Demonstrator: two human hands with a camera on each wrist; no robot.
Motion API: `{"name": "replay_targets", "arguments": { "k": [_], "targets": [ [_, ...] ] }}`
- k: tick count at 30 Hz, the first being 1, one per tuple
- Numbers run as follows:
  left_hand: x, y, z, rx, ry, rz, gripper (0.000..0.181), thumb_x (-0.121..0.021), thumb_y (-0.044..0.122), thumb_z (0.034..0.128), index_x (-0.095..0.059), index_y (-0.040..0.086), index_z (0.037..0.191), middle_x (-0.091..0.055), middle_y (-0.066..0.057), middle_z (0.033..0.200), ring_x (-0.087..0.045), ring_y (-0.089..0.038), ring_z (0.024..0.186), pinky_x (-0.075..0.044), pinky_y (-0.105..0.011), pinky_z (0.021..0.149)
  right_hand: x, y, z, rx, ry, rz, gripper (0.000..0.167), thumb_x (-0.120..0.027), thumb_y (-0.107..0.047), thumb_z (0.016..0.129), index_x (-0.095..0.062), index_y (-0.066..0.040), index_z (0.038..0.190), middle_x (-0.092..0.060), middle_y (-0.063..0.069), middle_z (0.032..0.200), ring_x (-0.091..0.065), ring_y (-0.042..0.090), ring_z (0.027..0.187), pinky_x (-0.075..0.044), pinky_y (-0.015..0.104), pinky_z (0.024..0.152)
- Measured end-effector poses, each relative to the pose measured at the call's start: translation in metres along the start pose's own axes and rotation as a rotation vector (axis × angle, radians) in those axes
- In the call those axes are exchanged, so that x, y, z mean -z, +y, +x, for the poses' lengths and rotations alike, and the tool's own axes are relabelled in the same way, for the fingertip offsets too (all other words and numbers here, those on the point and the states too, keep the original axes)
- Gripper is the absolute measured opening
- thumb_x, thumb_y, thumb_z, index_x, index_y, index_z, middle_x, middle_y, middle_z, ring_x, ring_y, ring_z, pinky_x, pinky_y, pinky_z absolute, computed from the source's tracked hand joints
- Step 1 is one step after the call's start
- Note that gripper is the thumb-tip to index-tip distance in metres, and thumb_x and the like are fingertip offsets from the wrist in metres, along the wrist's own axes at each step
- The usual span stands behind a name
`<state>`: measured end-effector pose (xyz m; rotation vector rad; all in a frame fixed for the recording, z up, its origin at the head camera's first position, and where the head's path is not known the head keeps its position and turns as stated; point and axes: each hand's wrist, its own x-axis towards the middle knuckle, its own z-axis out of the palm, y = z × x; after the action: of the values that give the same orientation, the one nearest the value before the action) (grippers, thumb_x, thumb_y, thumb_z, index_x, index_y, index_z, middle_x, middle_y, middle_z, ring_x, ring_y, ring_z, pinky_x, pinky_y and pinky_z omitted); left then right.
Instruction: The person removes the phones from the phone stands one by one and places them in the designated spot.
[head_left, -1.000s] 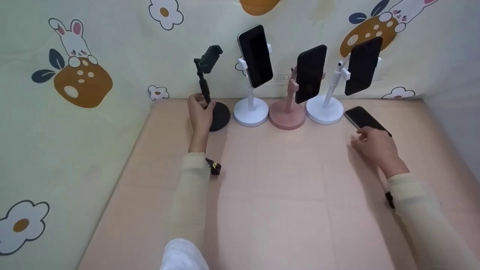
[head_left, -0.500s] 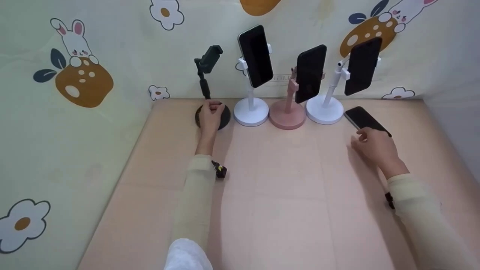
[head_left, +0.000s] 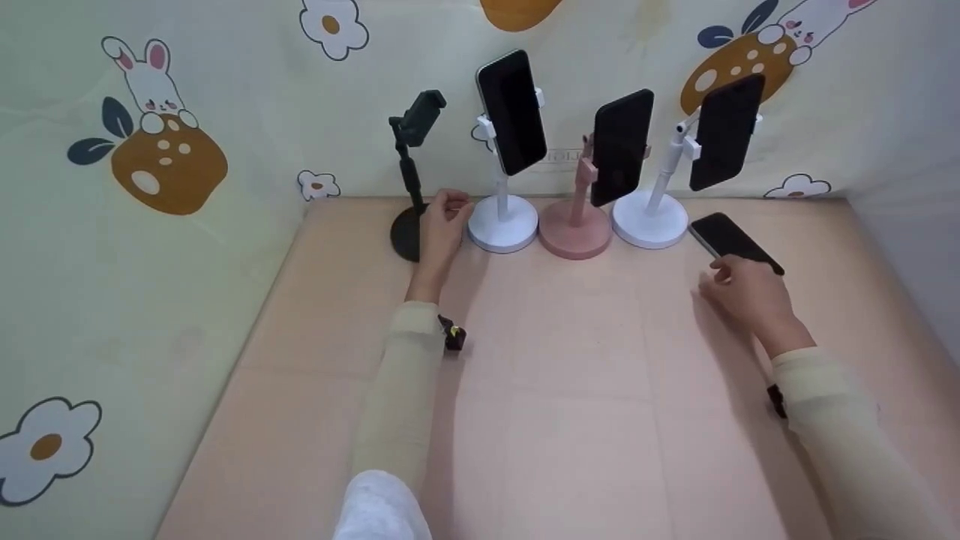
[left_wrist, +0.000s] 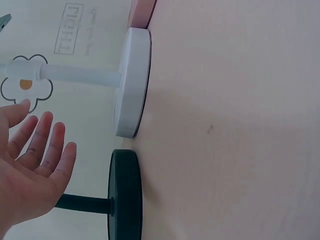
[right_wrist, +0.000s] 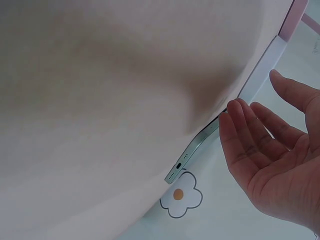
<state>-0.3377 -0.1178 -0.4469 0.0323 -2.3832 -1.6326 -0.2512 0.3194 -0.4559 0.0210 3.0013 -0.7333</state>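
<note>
My left hand hovers over the right part of the round base of a black phone stand, beside a white phone stand. In the left wrist view its fingers are loosely bent with nothing between them. The black stand's clamp bears no phone; the white stand carries a phone. On the right, my right hand is by the near end of a phone lying flat on the table. Its fingers are relaxed and holding nothing; whether they touch that phone I cannot tell.
A pink phone stand and a second white stand follow in the row, each with a dark-screened phone. Behind the pink-covered table rises a wall printed with rabbits and flowers.
My left hand has moved from the black stand's pole rightward across its base, toward the first white stand. My right hand has stayed almost still, and the stands keep their places.
</note>
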Motion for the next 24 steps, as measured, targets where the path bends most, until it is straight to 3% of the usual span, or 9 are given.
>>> {"name": "replay_targets", "arguments": {
  "k": [8, 18, 24],
  "targets": [
    [-0.011, 0.010, 0.002, -0.039, -0.051, 0.029, 0.028, -0.061, 0.020, 0.1000, -0.060, 0.007, 0.124, -0.066, -0.010, 0.125, -0.062, -0.020, 0.120, -0.049, -0.030, 0.108, -0.001, 0.001, 0.000, 0.021, 0.016, -0.004, 0.041, -0.062, -0.019, 0.095, -0.058, 0.007, 0.126, -0.064, 0.029, 0.113, -0.059, 0.042, 0.099, -0.051, 0.057, 0.088],
    [-0.019, 0.019, 0.007, -0.004, -0.096, 0.003, 0.034, -0.061, 0.019, 0.1000, -0.057, 0.008, 0.132, -0.061, -0.009, 0.136, -0.059, -0.021, 0.128, -0.046, -0.030, 0.112, -0.002, -0.002, 0.000, 0.002, 0.012, -0.005, 0.041, -0.062, -0.018, 0.095, -0.057, 0.007, 0.128, -0.063, 0.029, 0.113, -0.059, 0.041, 0.098, -0.052, 0.055, 0.088],
    [-0.022, 0.020, 0.009, -0.022, -0.106, -0.009, 0.035, -0.060, 0.015, 0.1002, -0.055, 0.006, 0.133, -0.059, -0.011, 0.140, -0.058, -0.024, 0.129, -0.046, -0.032, 0.112, -0.002, -0.003, -0.001, 0.009, 0.005, -0.009, 0.041, -0.061, -0.018, 0.096, -0.057, 0.007, 0.128, -0.063, 0.029, 0.114, -0.059, 0.041, 0.099, -0.051, 0.056, 0.088]
  ]
}}
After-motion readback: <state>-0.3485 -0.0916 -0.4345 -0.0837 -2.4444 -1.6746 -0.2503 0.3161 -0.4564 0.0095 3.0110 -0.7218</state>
